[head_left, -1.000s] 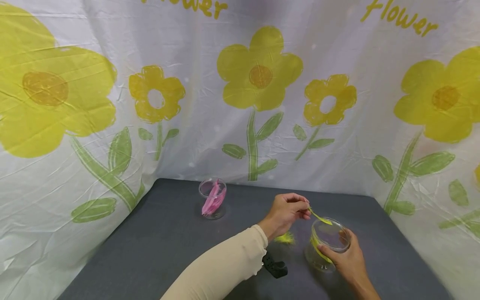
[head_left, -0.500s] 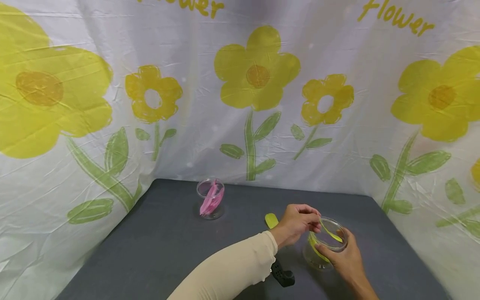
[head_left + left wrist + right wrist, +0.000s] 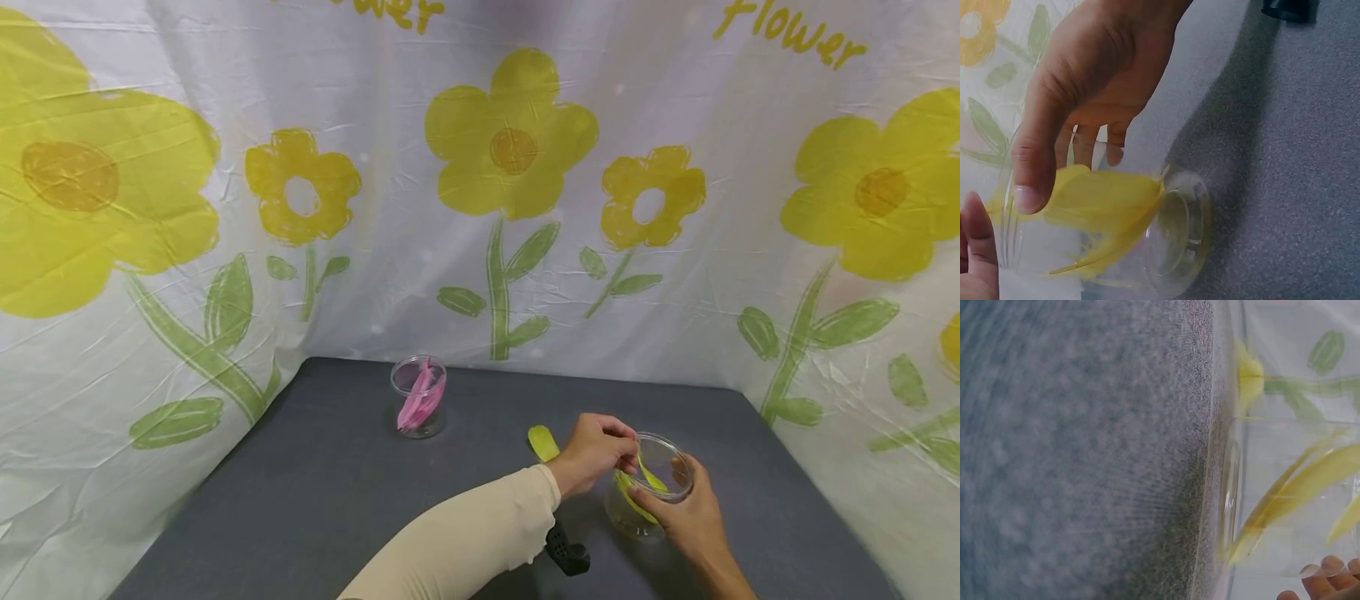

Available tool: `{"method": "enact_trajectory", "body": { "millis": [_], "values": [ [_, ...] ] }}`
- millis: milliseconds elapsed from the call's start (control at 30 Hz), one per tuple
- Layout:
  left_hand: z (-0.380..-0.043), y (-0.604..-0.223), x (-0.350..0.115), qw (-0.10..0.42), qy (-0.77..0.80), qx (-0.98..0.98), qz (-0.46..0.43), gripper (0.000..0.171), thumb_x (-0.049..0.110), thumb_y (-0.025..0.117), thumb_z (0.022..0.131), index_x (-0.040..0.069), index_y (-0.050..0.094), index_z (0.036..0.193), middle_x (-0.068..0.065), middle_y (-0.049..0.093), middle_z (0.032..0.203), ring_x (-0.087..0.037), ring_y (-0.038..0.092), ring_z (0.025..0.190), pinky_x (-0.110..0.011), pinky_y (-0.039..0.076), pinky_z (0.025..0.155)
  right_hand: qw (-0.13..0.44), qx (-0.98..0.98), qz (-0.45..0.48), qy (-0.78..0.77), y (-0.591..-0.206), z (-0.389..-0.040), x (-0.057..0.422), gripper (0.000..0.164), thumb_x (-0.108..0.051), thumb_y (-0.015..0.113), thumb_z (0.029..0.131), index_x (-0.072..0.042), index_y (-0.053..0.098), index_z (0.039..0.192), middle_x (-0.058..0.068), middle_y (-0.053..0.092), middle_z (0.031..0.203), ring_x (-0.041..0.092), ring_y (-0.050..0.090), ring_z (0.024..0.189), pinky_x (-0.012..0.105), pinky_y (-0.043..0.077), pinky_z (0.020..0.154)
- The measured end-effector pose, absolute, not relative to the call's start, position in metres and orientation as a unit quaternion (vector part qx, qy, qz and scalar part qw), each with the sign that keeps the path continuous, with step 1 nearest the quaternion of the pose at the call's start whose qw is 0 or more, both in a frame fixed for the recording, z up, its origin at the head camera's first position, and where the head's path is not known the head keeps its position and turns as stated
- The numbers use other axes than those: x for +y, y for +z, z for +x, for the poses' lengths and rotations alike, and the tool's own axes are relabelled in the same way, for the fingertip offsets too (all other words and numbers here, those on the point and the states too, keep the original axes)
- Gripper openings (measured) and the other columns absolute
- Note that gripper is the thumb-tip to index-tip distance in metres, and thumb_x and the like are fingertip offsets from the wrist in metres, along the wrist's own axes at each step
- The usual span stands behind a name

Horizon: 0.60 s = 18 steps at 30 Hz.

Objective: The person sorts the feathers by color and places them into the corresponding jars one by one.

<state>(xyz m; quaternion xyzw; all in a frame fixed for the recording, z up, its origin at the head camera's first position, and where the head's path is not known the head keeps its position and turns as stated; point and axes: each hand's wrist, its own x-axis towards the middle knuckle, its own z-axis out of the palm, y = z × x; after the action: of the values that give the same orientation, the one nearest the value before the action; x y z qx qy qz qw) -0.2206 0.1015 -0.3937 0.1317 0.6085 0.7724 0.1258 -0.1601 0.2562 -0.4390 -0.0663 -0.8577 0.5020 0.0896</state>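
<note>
A clear plastic jar stands on the dark table, and my right hand grips its side just below the rim. In the left wrist view, that hand's thumb lies across the jar wall, the fingers round the far side. Yellow feathers lean inside the jar. My left hand is at the left side of the jar's mouth. Between its thumb and fingers it pinches another yellow feather, whose tip dips into the mouth. One more yellow feather lies on the table, partly hidden behind the left hand.
At the back left stands a second clear jar with pink feathers in it. A black device shows below the left sleeve. Behind the table hangs a white cloth printed with yellow flowers.
My left hand has moved right and down to the jar's mouth, and the pinched feather's tip has dropped into it. The feather on the table shows more. The right hand keeps its grip.
</note>
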Motion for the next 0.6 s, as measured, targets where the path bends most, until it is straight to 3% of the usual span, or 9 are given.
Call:
{"method": "enact_trajectory", "body": {
  "millis": [367,600],
  "values": [
    [-0.2185,-0.3912,0.1008,0.13,0.765,0.621,0.112,0.014,-0.015,0.065,0.081,-0.002,0.07,0.078,-0.015,0.063,0.069,-0.017,0.06,0.052,-0.04,0.057,0.059,0.09,-0.86,-0.071,0.497,-0.4393,-0.1587,0.2553,0.109,-0.038,0.083,0.076,0.006,0.015,0.148,0.031,0.03,0.145,0.046,0.028,0.133,0.059,0.031,0.101],
    [-0.2227,-0.3878,0.094,0.129,0.778,0.601,0.127,0.011,-0.015,0.066,0.08,-0.006,0.069,0.087,-0.013,0.063,0.075,-0.019,0.06,0.055,-0.035,0.056,0.056,0.094,-0.857,-0.068,0.502,-0.4397,-0.1591,0.2558,0.108,-0.037,0.084,0.075,0.005,0.015,0.148,0.03,0.03,0.145,0.046,0.028,0.134,0.059,0.029,0.102]
  ]
}}
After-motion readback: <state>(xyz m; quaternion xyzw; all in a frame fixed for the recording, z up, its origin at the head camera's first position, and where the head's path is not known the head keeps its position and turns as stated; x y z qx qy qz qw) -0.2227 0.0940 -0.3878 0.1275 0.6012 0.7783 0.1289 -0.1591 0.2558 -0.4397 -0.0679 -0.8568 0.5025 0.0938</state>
